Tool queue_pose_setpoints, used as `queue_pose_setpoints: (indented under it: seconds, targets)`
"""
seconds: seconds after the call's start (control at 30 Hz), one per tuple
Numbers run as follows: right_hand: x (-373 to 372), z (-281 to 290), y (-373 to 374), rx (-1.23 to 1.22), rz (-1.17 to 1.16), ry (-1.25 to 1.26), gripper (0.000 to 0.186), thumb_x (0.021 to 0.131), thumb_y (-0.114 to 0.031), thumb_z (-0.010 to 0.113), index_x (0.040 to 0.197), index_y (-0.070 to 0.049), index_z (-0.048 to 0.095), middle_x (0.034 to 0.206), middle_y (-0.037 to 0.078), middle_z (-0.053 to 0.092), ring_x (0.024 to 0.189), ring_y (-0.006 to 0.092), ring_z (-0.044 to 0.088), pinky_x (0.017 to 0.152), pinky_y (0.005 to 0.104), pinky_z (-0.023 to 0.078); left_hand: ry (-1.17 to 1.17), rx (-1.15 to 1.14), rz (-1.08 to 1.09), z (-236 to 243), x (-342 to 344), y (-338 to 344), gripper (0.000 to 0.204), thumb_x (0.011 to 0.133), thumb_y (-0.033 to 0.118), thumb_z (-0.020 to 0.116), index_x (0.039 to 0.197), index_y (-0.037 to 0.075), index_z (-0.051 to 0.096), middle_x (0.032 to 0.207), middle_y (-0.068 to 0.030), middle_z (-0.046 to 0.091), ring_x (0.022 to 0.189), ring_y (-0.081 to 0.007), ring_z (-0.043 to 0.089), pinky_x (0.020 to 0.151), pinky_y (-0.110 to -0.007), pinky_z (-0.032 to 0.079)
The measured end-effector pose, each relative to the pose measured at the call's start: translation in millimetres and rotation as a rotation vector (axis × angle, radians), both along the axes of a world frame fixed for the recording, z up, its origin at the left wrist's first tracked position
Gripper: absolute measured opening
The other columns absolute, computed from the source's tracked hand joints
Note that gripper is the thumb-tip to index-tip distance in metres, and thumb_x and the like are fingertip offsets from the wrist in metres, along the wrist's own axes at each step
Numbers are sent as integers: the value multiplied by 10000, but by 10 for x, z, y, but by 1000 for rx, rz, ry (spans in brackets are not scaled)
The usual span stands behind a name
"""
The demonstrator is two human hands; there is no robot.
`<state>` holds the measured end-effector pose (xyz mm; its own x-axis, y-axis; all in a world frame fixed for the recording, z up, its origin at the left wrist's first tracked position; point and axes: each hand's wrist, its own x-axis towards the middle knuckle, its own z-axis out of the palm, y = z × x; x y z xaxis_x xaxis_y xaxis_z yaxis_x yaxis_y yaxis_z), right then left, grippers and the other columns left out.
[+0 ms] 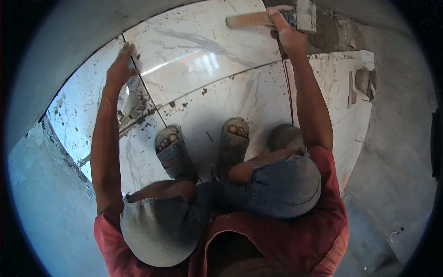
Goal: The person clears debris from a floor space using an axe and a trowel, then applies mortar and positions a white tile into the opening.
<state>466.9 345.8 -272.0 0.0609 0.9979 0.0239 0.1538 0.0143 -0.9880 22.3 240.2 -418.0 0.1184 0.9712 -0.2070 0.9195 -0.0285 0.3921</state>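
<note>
My right hand (287, 31) is closed round a mallet (249, 20) close to its blocky, pale, grey-smeared head. The wooden handle points left, above the far right corner of a large white tile (184, 39) with grey marbling. At the left, my left hand (121, 67) has its fingers stretched out. It is over the dark joint between that tile and a dirt-speckled tile (76, 104); whether it presses on the surface, I cannot tell. The mallet holds nothing else against it, and its underside is hidden.
Both sandalled feet (173, 150) stand on tiles between my arms. Bare, rough mortar (330, 32) shows at the far right. Crumbs and a dark patch of debris (136, 104) lie near my left arm. A thin strip (351, 90) lies on the right tile. Walls border the left.
</note>
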Motion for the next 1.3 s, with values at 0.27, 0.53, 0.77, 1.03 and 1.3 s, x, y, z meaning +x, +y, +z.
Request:
queue_pose_setpoints:
  seconds: [0.27,0.53,0.77,1.03,1.3]
  targets:
    - [-499,59,-455,244,191,-440,128,843,-141,692,889,-26,658,753,-3,615,686,73,567,610,254,489,33,8,-3,-111,-48,-20,993,617,162,814,1456,185,283,1527,-65,264,1346,-269,360,1039,-365,415]
    - [-899,101,-657,206,374,-513,173,837,-127,701,949,-2,658,810,22,639,699,99,591,644,244,503,48,45,-10,-39,1,-33,952,644,181,807,1444,140,293,1519,-69,281,1363,-248,336,1054,-362,403]
    - [-996,149,-839,16,416,-590,214,822,-181,724,958,-23,672,826,29,645,730,115,597,673,260,503,82,-9,34,65,62,-47,970,642,177,800,1459,166,278,1531,-58,259,1366,-240,335,1065,-347,382]
    - [-992,135,-927,51,416,-702,320,841,-281,685,1039,-35,637,899,85,670,781,199,632,711,350,512,17,-14,34,84,48,-92,943,663,179,787,1458,169,280,1537,-50,245,1380,-243,310,1070,-358,376]
    - [-992,24,-768,118,303,-626,246,853,-216,672,1014,-33,636,926,95,654,815,191,619,734,326,502,19,-64,37,133,54,-93,925,677,190,786,1452,158,283,1538,-47,240,1378,-262,310,1070,-378,376]
